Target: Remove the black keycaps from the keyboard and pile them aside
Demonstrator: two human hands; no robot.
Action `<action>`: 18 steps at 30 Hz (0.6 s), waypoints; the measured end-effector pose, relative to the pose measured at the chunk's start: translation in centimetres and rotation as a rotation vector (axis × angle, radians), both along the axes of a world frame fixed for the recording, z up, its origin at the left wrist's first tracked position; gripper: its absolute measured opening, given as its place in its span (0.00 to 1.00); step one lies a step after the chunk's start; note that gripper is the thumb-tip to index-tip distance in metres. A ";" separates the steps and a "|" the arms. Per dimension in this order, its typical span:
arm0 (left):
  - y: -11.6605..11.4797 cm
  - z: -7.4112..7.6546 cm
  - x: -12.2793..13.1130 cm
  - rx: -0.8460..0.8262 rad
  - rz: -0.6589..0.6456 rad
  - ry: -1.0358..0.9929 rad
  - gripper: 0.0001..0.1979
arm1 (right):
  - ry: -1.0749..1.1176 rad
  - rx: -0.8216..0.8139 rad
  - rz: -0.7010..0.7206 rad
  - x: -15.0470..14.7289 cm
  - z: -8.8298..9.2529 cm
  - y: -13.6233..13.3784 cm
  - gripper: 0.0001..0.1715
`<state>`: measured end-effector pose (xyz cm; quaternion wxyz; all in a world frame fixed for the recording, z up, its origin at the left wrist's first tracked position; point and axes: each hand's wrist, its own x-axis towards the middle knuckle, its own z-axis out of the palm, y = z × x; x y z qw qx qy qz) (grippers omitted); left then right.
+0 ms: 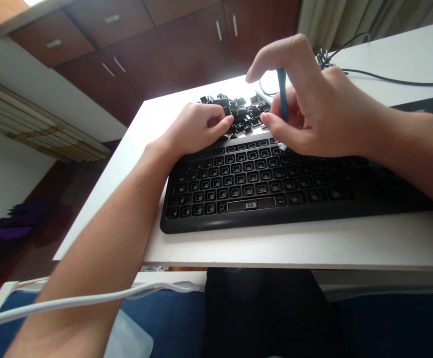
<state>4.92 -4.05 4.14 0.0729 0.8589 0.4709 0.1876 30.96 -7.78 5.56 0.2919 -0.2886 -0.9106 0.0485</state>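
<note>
A black keyboard (223,219) with its keycaps off lies on the white table, its square key sockets bare. My right hand (313,109) is over the keyboard's back part, closed on a small brush with a slim blue handle (282,94). Whitish bristles show below the thumb, close to the sockets. At the keyboard's back left corner rests my left hand (197,127), its fingers curled and the thumb against the forefinger. What it holds, if anything, is hidden. A heap of loose black keycaps (244,117) lies just behind the keyboard, between both hands.
Black cables (391,77) run across the table (417,49) at the back right. A white cord (85,300) crosses in front of my left forearm. Wooden cabinets (171,54) stand beyond the table. A purple folded umbrella (15,231) is on the floor at left.
</note>
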 end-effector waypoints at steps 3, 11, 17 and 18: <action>0.0 0.0 0.0 -0.004 0.003 0.000 0.18 | 0.001 -0.013 0.011 0.0 0.0 0.0 0.29; 0.1 -0.2 -0.2 0.011 -0.003 0.023 0.18 | -0.028 -0.033 -0.004 0.0 0.4 -0.4 0.30; 0.1 -0.2 -0.2 0.006 0.004 0.014 0.18 | -0.023 -0.031 0.002 0.0 0.6 -0.4 0.30; 0.2 -0.2 -0.2 0.006 0.007 0.011 0.18 | -0.025 -0.030 -0.003 0.0 0.6 -0.4 0.29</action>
